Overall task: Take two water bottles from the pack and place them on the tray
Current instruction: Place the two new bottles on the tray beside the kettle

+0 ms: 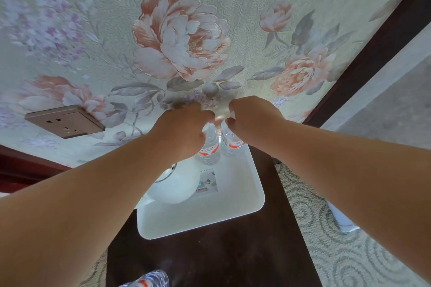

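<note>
Item, as I read it from my remote seat: two clear plastic water bottles with red-and-white labels, the left one (210, 149) and the right one (231, 143), standing upright and just beside each other at the far end of the white rounded-corner plastic tray (233, 207), which rests on a dark wooden side table (210, 258) against flowered wallpaper. Left hand (184, 128) curled over the top of the left bottle, right hand (251, 121) curled over the top of the right; the fingers look closed about the necks, though the caps are hidden and I cannot tell how firm the hold is. Also on the tray: a white domed ceramic vessel (177, 187) just beside the left bottle, and a small printed card (206, 183) lying flat. At the bottom edge, part of the shrink-wrapped bottle pack (149, 278). Hazards, in my judgement: the bottles stand close to the tray's far rim and to each other, so an uneven release could tip one into the other or over the edge; the left wrist passing near the vessel could knock it. Writing: red label lettering present but too blurred to read; card text likewise illegible.
</note>
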Demonstrator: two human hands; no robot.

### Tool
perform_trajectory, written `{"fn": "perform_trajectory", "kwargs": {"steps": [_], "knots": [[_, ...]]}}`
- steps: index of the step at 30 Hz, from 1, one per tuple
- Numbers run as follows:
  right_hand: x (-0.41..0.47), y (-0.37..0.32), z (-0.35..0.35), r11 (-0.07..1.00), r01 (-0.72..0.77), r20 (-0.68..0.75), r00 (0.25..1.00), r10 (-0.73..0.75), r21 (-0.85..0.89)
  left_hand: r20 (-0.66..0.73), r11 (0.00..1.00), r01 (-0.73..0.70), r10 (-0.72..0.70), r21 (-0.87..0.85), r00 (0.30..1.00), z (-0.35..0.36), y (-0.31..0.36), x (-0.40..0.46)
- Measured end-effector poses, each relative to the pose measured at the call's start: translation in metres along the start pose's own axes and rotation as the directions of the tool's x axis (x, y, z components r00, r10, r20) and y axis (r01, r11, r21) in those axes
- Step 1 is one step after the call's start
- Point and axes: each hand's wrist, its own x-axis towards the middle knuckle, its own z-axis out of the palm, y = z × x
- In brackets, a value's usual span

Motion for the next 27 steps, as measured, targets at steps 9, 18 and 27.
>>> {"fn": "perform_trajectory", "kwargs": {"steps": [9, 18, 27], "knots": [[-0.002, 0.005, 0.005, 0.994, -0.033, -0.039, 0.999, 0.037, 0.102, -0.026, 0.986, 0.151, -0.153, -0.073, 0.988, 0.014, 0.004, 0.002], [0.018, -0.008, 0.004, 0.991, -0.066, -0.039, 0.997, 0.071, 0.114, -0.005, 0.987, 0.143, -0.144, -0.076, 0.990, 0.009, 0.012, 0.020], [0.017, -0.010, 0.003, 0.994, -0.049, 0.012, 0.999, 0.048, 0.102, 0.005, 0.954, 0.250, -0.253, -0.164, 0.967, 0.011, 0.016, 0.009]]}}
